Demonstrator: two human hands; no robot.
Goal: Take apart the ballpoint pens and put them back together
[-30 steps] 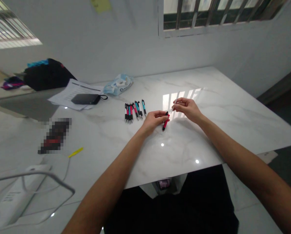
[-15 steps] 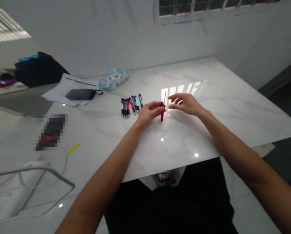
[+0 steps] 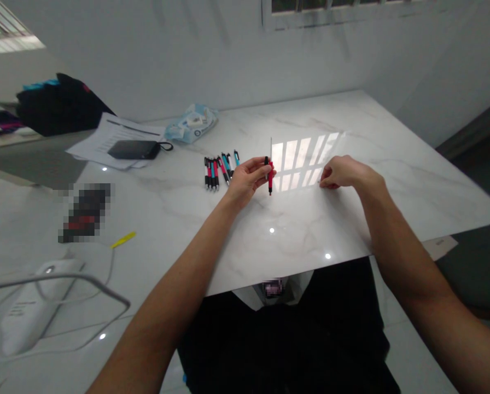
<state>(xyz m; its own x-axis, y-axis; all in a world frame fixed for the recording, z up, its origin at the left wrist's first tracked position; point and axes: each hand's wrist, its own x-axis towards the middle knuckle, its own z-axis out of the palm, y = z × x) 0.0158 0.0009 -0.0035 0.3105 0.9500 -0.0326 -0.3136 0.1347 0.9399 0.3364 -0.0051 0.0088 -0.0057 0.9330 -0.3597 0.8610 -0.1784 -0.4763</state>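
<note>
My left hand (image 3: 249,178) is closed on a red and black pen (image 3: 270,179), held upright over the table. A thin dark rod, which looks like an ink refill (image 3: 271,146), sticks up above the pen. Off to the right, my right hand (image 3: 337,172) is pinched low at the tabletop. A small pale bit shows at its fingertips, too small to name. Just left of my left hand lies a group of pens (image 3: 212,174), several in red, blue and white with black parts.
The marble-patterned table (image 3: 294,235) ends close to my lap. Toward the back are a blue wipes pack (image 3: 191,123), papers (image 3: 99,137) and a black pouch-like case (image 3: 134,149). A white power strip (image 3: 31,306) with its grey cable and a yellow tag (image 3: 123,239) lie at left.
My right hand has moved right, away from the pen and down to the table, its fingers now pinched together. The left hand still holds the pen, slightly raised in view.
</note>
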